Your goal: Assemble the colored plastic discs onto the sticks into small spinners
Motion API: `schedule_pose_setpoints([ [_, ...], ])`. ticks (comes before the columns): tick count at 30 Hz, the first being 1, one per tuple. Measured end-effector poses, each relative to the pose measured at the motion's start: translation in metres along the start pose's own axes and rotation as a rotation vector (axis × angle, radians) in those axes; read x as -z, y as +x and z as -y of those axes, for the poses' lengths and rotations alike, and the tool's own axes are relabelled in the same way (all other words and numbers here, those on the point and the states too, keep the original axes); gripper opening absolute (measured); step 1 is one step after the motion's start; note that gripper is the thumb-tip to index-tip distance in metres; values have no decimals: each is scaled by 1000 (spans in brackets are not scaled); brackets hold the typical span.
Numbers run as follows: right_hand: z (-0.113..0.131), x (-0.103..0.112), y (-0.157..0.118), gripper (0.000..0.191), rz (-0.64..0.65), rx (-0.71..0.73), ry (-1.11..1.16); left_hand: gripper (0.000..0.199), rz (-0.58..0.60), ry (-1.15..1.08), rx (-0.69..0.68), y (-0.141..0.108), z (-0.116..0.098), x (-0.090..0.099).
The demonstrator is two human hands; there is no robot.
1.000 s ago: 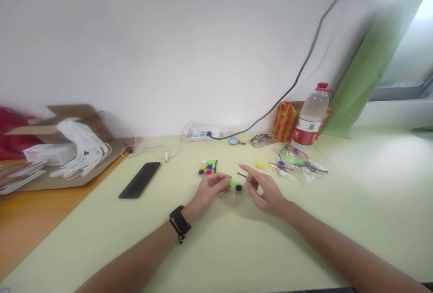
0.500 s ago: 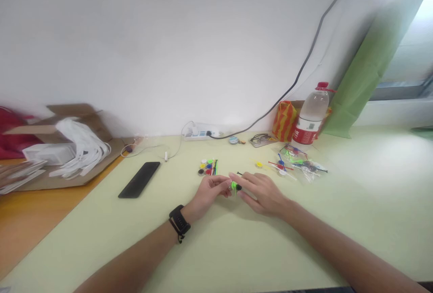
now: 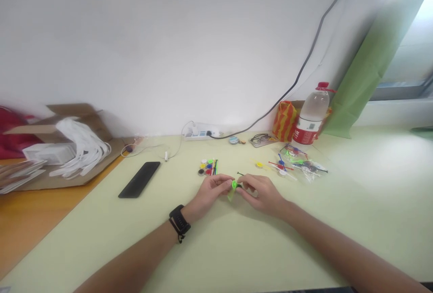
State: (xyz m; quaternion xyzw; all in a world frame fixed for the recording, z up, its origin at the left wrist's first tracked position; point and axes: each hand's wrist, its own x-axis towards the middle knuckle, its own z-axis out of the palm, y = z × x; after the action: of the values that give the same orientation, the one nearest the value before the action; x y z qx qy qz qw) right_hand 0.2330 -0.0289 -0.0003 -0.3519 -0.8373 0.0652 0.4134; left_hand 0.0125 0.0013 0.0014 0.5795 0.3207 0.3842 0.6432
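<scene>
Between thumb and fingers, my left hand [image 3: 213, 190] pinches a small bright-green round plastic piece [image 3: 234, 185], with a greenish see-through part hanging below it. My right hand [image 3: 262, 191] is closed on a small black piece [image 3: 239, 186] right against the green one; fingers hide most of it. A thin dark stick [image 3: 240, 174] lies just beyond the right fingers. Behind my left hand are several small coloured discs [image 3: 203, 166] and a row of coloured sticks [image 3: 214, 167]. A yellow disc [image 3: 259, 165] sits past my right hand.
More coloured sticks and discs, some in clear bags [image 3: 301, 157], lie at right before a large bottle [image 3: 309, 115]. A black phone [image 3: 139, 180] rests at left. At the wall is a power strip [image 3: 202, 132]; a cardboard box [image 3: 81, 121] with white straps stands far left.
My right fingers have curled in from a more outstretched pose and now pinch the black piece. The green piece has turned slightly; my left hand has barely moved.
</scene>
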Motion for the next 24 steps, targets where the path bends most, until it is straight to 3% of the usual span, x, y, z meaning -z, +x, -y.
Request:
schedule_pose_setpoints([
  [12,-2,-2,-2,5,-50,-26,1,28,16,22,-13,0,-3,-1],
  [21,3,0,-4,50,-85,92,-75,26,-5,-19,41,-1,-6,0],
  [24,2,1,-3,50,-79,89,-94,26,7,-48,57,-1,-6,0],
])
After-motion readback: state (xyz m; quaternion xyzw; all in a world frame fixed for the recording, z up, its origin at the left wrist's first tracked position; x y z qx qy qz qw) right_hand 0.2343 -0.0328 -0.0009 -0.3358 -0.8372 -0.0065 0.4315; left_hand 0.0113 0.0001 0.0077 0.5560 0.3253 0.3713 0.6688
